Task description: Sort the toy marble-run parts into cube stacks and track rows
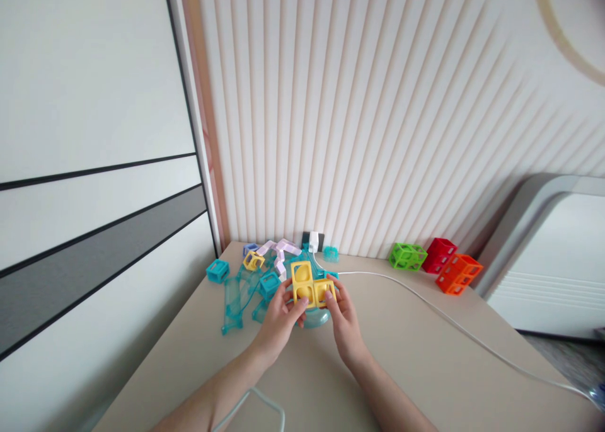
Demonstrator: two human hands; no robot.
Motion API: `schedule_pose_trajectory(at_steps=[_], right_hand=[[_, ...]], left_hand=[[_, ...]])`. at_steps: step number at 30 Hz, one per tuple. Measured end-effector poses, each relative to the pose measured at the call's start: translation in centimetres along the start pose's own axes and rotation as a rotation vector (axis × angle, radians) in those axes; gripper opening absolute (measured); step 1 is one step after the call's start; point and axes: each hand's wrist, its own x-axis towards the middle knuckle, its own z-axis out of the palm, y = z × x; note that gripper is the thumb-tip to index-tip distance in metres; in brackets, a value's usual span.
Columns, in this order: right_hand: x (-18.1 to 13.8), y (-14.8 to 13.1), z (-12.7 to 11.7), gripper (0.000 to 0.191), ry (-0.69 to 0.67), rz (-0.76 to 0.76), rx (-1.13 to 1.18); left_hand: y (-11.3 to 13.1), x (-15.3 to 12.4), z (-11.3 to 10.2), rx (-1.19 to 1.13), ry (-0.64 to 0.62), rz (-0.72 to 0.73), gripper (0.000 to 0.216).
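Note:
Between my two hands is a yellow L-shaped block (302,273) made of three open-framed cubes with rounded shapes inside. My left hand (280,315) grips its lower left side, thumb on the front. The fingers of my right hand (344,315) close round its right end, thumb pressed on the right cube. Behind and below the block lie clear teal plastic pieces (233,301), partly hidden by my hands. Among them are a teal frame cube (269,285), a small yellow frame cube (254,261) and a lilac zigzag piece (280,249).
Another teal cube (218,271) sits at the table's left edge. Green (407,256), red (439,255) and orange (458,274) frame blocks stand at the back right. A white cable (439,318) runs from a wall charger (314,241) across the table (406,356).

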Motion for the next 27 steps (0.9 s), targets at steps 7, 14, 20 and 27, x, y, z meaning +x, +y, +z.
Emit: schedule_pose_trajectory(at_steps=[7,14,20,27], right_hand=[[-0.05,0.47,-0.16,0.048,0.044,0.051,0.009],[0.03,0.32,0.10,0.047,0.046,-0.011,0.017],[0.01,0.20,0.10,0.050,0.041,-0.022,0.007],[0.12,0.05,0.05,0.049,0.049,-0.021,-0.007]], left_hand=[[-0.10,0.16,-0.13,0.017,-0.008,0.015,0.060],[-0.09,0.25,-0.17,0.024,-0.029,0.020,0.059],[-0.09,0.44,-0.40,0.055,-0.035,0.010,0.060],[-0.14,0.50,-0.39,0.040,-0.052,0.006,0.058]])
